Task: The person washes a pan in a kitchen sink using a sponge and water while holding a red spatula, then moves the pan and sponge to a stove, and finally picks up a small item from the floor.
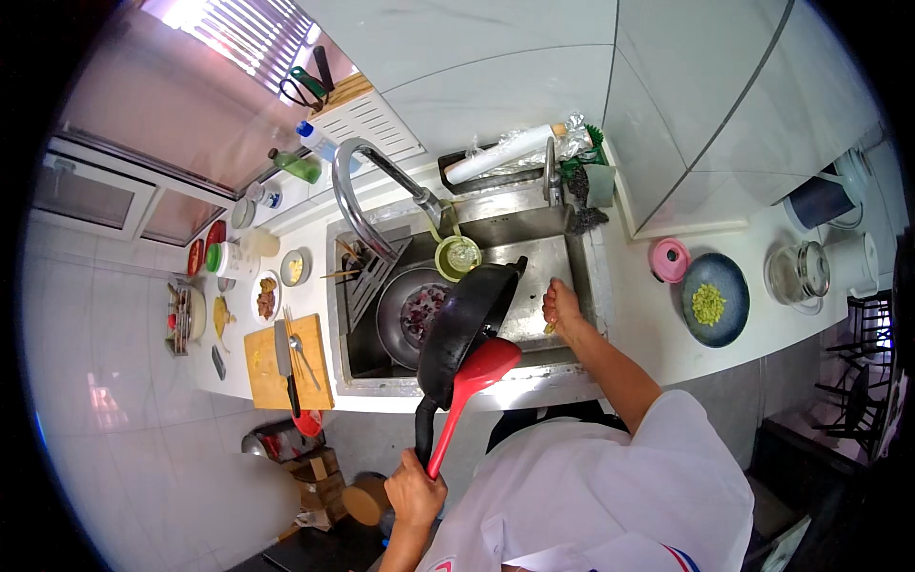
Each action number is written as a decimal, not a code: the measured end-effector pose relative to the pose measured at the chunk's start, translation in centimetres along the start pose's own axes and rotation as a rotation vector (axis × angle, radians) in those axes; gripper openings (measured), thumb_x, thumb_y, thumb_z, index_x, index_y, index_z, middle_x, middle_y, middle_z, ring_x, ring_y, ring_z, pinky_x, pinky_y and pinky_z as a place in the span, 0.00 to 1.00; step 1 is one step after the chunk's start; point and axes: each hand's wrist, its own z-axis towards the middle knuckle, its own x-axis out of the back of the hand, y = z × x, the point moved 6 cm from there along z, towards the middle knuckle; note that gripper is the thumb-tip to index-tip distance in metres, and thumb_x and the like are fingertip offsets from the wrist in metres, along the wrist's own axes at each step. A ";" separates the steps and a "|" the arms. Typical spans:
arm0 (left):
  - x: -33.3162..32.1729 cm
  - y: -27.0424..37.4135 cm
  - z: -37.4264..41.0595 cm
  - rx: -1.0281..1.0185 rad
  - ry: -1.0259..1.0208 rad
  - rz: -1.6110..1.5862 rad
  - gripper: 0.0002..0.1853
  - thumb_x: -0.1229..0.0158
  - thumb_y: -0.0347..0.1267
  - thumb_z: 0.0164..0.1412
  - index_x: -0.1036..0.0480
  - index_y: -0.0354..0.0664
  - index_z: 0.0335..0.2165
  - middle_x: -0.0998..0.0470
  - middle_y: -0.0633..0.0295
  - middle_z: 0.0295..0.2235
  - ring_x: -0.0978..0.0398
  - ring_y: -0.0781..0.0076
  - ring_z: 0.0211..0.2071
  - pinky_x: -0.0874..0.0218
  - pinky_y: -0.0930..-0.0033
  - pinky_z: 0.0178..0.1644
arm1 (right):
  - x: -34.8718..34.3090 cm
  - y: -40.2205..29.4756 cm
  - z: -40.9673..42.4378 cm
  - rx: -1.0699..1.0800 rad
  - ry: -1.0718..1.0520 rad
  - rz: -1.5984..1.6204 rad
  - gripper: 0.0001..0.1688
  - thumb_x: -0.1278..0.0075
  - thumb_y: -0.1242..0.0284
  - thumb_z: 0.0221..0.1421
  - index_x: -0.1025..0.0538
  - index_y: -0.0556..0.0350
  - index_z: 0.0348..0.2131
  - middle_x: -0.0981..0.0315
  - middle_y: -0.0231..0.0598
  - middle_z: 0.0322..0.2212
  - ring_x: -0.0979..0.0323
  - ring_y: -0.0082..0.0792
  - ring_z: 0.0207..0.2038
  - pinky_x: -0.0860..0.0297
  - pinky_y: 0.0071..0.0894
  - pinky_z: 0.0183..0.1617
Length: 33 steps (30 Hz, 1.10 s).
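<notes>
My left hand grips the handle of a black pan together with the handle of a red ladle or spoon. The pan is tilted on its side over the front of the steel sink. Closed over the sink's right side, my right hand has a small yellowish thing showing at its lower edge; most of it is hidden. In the sink sits a grey metal pan or bowl with dark red pieces in liquid. A light green strainer cup hangs below the tap.
Left of the sink lies a wooden cutting board with a knife and a spoon; a plate of meat stands behind. On the right are a blue plate of chopped green food, a pink lid and a glass pot.
</notes>
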 end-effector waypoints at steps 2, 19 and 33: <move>0.0 0.0 0.1 -0.006 0.002 0.000 0.21 0.39 0.26 0.42 0.36 0.33 0.37 0.26 0.46 0.18 0.26 0.43 0.20 0.36 0.48 0.24 | -0.3 -0.7 0.2 0.021 -0.052 0.009 0.26 0.60 0.55 0.63 0.47 0.38 0.15 0.55 0.23 0.09 0.59 0.20 0.08 0.61 0.25 0.10; 0.4 0.6 1.1 -0.020 -0.002 -0.005 0.16 0.41 0.26 0.42 0.35 0.35 0.33 0.27 0.48 0.17 0.26 0.45 0.19 0.35 0.48 0.23 | 2.1 -4.2 2.5 0.807 -0.172 -1.368 0.10 0.49 0.67 0.59 0.26 0.51 0.39 0.31 0.40 0.29 0.32 0.36 0.28 0.32 0.35 0.34; 1.2 2.0 1.4 -0.024 -0.032 -0.002 0.16 0.41 0.26 0.42 0.37 0.33 0.32 0.26 0.48 0.17 0.25 0.46 0.19 0.34 0.50 0.23 | -24.0 -1.7 -26.9 1.254 -1.428 -1.679 0.20 0.52 0.69 0.57 0.26 0.39 0.51 0.34 0.39 0.55 0.40 0.41 0.62 0.47 0.52 0.65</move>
